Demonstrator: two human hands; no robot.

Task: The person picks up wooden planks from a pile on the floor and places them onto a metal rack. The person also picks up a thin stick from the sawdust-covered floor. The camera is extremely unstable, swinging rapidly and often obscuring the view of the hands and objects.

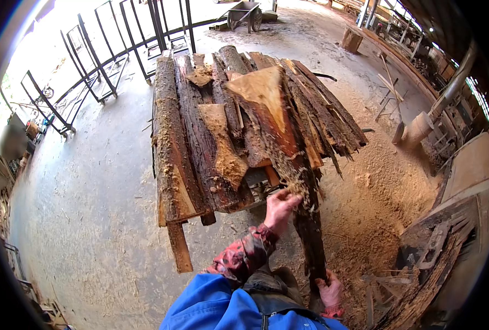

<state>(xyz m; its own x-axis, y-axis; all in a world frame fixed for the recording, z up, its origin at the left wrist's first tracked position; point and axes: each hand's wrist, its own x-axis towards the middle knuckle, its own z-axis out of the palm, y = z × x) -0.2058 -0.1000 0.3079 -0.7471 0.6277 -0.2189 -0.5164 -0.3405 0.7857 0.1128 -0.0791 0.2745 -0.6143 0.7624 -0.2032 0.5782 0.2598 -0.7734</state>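
Note:
A long bark-covered wood slab (pixel 311 234) runs from near my body up onto a pile of similar slabs (pixel 192 137). Its far end is wide and shows pale, reddish cut wood. Loose sawdust and shavings cling to its bark beside my left hand (pixel 280 210), whose fingers are closed on the slab's left edge. Lower down, my right hand (pixel 330 290) grips the near end from the right side; part of its fingers is hidden behind the bark. The pile lies on a support that is mostly covered, with the slabs side by side pointing away from me.
Black metal frames (pixel 93 60) stand at the far left. A small wheeled cart (pixel 245 15) is at the back. Sawdust (pixel 373 203) is heaped on the floor at right, near a long-handled shovel (pixel 399 132). Scrap wood (pixel 437 275) lies at lower right.

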